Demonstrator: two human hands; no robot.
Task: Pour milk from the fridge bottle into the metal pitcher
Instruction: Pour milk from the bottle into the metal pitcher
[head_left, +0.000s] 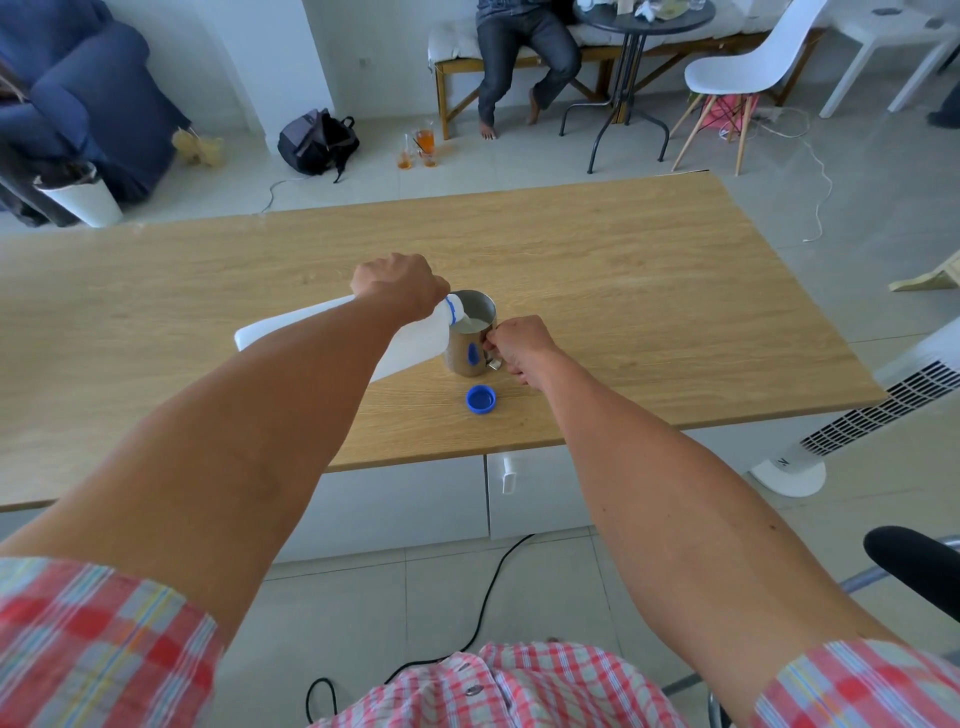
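Wooden table (623, 291) — one bottle (415, 343), one pitcher (470, 343), one cap (481, 399)

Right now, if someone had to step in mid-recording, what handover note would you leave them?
Left hand: grip closed on the milk bottle, tipped steeply with its mouth over the pitcher rim.
Right hand: grip closed on the handle of the metal pitcher, which stands upright on the wooden table.
Blue cap: off, lying on the table in front of the pitcher.
Done: bottle opened, milk already visible in the pitcher.
Left: finish pouring, set the bottle upright, recap it.
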